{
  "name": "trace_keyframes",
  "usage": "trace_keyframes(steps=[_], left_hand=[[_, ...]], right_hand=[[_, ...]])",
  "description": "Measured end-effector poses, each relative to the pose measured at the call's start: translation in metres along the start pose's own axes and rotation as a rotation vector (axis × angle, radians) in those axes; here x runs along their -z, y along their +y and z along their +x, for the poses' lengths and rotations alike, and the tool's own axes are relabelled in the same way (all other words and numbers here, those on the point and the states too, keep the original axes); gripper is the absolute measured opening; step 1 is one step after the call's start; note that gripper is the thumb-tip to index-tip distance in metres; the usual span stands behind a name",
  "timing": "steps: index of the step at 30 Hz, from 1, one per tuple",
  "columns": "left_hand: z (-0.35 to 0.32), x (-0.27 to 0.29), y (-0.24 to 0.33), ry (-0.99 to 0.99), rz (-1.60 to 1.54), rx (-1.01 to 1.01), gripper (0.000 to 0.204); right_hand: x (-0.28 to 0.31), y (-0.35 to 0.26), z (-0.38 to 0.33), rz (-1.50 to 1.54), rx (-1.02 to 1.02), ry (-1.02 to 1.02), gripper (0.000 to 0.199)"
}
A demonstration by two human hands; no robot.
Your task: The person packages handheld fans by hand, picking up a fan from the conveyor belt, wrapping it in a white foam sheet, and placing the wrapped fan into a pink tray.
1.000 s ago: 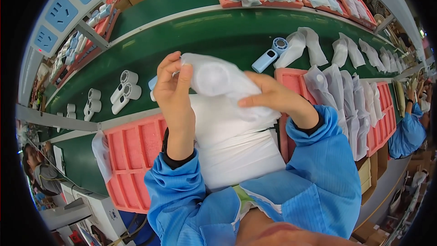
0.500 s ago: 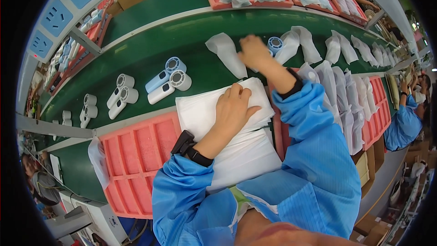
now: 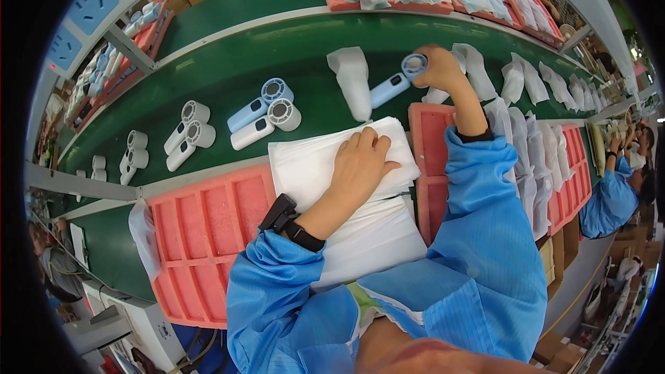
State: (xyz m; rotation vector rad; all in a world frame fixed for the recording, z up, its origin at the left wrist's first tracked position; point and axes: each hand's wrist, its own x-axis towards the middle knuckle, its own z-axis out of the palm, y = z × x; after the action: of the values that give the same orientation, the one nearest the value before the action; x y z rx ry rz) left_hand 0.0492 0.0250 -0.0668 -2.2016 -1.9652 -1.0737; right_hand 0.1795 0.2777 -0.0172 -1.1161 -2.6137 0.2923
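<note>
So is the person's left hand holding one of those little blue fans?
No, the left hand lies flat on the stack of white bags; the right hand grips the blue fan.

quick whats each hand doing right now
left hand: open, flat on the stack of white bags
right hand: closed on the blue handheld fan

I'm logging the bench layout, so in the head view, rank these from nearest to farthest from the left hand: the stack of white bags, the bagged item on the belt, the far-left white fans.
1. Stack of white bags: directly under the left hand.
2. Bagged item: on the green belt, just beyond the hand.
3. Far-left white fans: on the belt, well off to the left.
</note>
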Motion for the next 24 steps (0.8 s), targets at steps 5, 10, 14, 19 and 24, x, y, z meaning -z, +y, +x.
trace_keyframes(steps=[5,10,14,19,24], left_hand=[[-0.001,-0.004,-0.001,-0.007,0.048,-0.002,0.023],[-0.002,-0.006,-0.006,0.029,-0.066,0.012,0.018],[0.006,0.009,-0.015,0.072,-0.434,0.154,0.014],[0.015,0.036,-0.021,0.135,-0.768,0.361,0.007],[0.014,0.056,-0.018,0.153,-0.843,0.404,0.007]], right_hand=[[-0.007,-0.057,-0.021,0.238,0.072,0.121,0.061],[-0.017,-0.07,-0.043,0.281,0.131,0.128,0.067],[0.013,-0.054,-0.056,0.377,0.024,0.131,0.067],[0.095,-0.046,-0.09,0.736,-0.052,0.204,0.068],[0.103,-0.064,-0.098,0.853,0.366,0.131,0.059]])
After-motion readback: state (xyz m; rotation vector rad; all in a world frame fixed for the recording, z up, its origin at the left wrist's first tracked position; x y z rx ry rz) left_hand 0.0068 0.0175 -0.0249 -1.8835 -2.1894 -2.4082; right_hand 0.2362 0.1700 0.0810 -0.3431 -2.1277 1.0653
